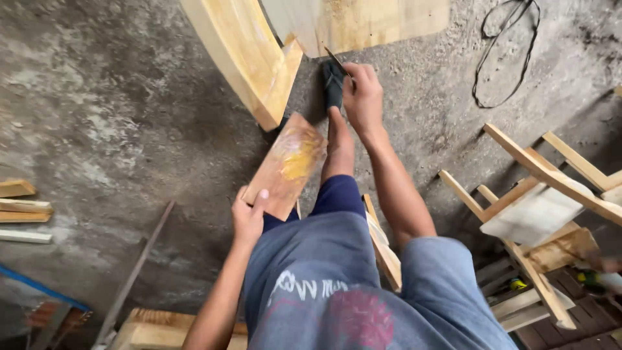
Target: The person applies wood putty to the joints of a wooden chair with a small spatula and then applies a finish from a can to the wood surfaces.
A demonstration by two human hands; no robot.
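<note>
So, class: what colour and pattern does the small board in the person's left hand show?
The small board in the left hand is tan wood with a yellow smear, seen in the head view.

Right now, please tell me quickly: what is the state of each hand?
Left hand: closed on the edge of a flat wooden board.
Right hand: closed on a thin dark tool, kind unclear.

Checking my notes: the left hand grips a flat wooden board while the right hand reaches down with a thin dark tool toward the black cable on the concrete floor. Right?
Not quite. In the head view, the right hand holds the thin dark tool near the pale wooden plank, not the cable. The left hand does grip the flat wooden board.
</note>
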